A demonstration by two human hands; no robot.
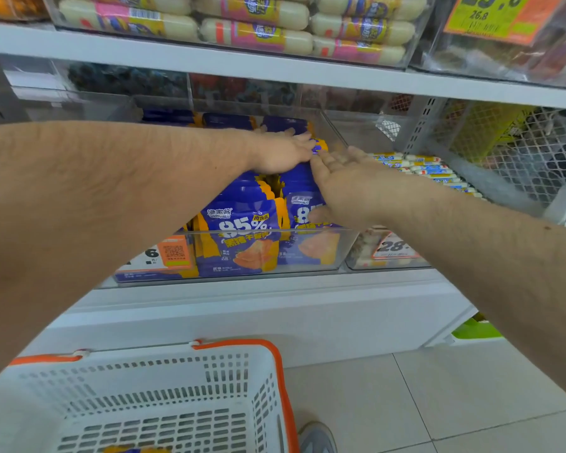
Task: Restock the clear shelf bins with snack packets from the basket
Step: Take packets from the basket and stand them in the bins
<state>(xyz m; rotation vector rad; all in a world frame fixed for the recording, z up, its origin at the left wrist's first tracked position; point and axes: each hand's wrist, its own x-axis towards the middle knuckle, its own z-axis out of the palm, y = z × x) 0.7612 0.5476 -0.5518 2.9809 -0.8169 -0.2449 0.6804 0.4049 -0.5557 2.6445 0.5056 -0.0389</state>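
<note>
Both your arms reach forward into the clear bin (335,246). Your left hand (280,152) lies flat, fingers straight, pressing the packets (242,230) standing there; your right hand (343,181) rests beside it, fingers straight, grip holding nothing. The basket (183,387) sits on the floor below.

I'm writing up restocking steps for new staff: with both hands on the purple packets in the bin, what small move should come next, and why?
Probably press the purple packets level and back, then withdraw toward the basket. The left hand lies flat on the rear rows and the right hand on the right-hand stack, holding nothing, and the clear bin looks nearly full, while a packet corner shows at the basket's bottom.
</note>
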